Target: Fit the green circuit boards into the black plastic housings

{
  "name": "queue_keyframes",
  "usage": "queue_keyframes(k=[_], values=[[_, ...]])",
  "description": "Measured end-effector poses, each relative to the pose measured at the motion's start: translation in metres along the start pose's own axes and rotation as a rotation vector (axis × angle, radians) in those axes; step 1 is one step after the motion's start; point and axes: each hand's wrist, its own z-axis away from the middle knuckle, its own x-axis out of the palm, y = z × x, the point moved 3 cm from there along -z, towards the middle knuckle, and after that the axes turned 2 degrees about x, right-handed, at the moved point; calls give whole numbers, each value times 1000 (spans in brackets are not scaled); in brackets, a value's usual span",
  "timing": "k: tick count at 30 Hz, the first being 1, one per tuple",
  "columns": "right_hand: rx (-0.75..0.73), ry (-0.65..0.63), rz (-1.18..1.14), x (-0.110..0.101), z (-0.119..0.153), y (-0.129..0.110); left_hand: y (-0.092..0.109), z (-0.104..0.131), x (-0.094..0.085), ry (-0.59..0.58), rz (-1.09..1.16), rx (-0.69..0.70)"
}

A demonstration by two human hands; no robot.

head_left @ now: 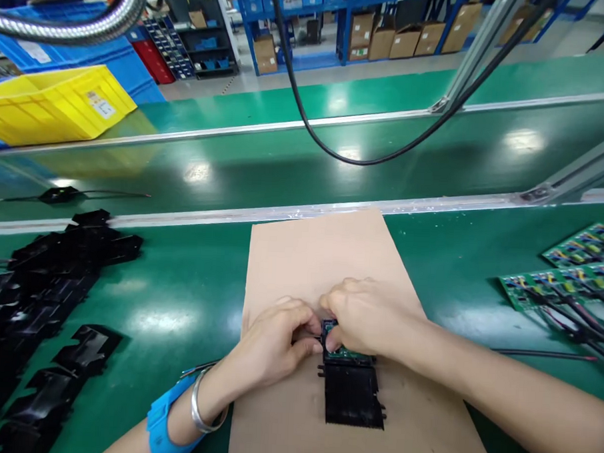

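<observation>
A black plastic housing (353,394) lies unfolded on a brown cardboard sheet (325,254), with a green circuit board (349,353) in its upper part. My left hand (282,339) has its fingers closed at the board's left edge, thumb and fingertips pinched together. My right hand (363,316) reaches over the board from the right, its thumb on the board's upper left and its fingers curled at the top edge. The far part of the board is hidden under my right hand. What my left fingertips pinch is too small to make out.
Black plastic housings (54,282) are heaped at the left on the green table (180,274). Green circuit boards (570,281) with wires lie at the right. A yellow bin (57,105) stands far left. A black cable (355,161) hangs in a loop beyond the cardboard.
</observation>
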Motion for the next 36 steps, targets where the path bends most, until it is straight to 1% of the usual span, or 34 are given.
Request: queue_keyframes(k=[3, 5, 7, 9, 10, 11, 12, 14, 15, 17, 19, 20, 22, 24, 25, 27, 29, 31, 32, 33, 34, 35, 36], values=[[-14, 20, -53, -5, 1, 5, 0, 0, -1, -26, -1, -10], [-46, 55, -97, -13, 14, 16, -1, 0, -4, -49, -14, -24], [-72, 135, -173, -22, 37, 34, -3, 1, -9, -75, -35, -32], [-54, 279, -250, -30, 67, 57, -5, 2, -15, -104, -66, -28], [-34, 338, -238, -30, 81, 68, -6, 3, -17, -118, -89, -23], [-32, 364, -208, -27, 94, 77, -7, 4, -19, -132, -117, -19], [-39, 352, -179, -21, 105, 83, -8, 4, -21, -147, -149, -17], [-65, 326, -124, -3, 119, 89, -8, 7, -24, -177, -217, -12], [-78, 327, -94, 6, 122, 89, -8, 9, -26, -188, -246, -7], [-90, 385, -29, 18, 124, 86, -5, 12, -30, -189, -282, 4], [-89, 488, 41, 15, 120, 83, -2, 13, -38, -154, -297, 13], [-90, 547, 78, 9, 116, 83, -1, 11, -45, -125, -303, 17], [-118, 645, 148, -14, 103, 89, 0, 2, -60, -46, -328, 17], [-175, 695, 197, -43, 81, 103, 0, -16, -79, 49, -370, 4], [-200, 708, 210, -59, 65, 114, 0, -28, -89, 99, -396, -10], [-208, 738, 241, -92, 26, 145, -2, -58, -111, 205, -449, -50], [-139, 803, 271, -126, -22, 183, -5, -90, -134, 291, -493, -97], [-131, 747, 277, -154, -75, 218, -9, -116, -152, 376, -526, -136], [-94, 800, 304, -166, -97, 231, -11, -126, -158, 422, -541, -152], [-63, 849, 313, -174, -116, 239, -13, -132, -160, 463, -555, -164], [-49, 879, 317, -176, -129, 240, -15, -134, -158, 487, -564, -168], [-69, 885, 299, -171, -136, 235, -17, -132, -152, 489, -568, -163], [-103, 905, 249, -160, -136, 223, -19, -124, -142, 473, -568, -147]])
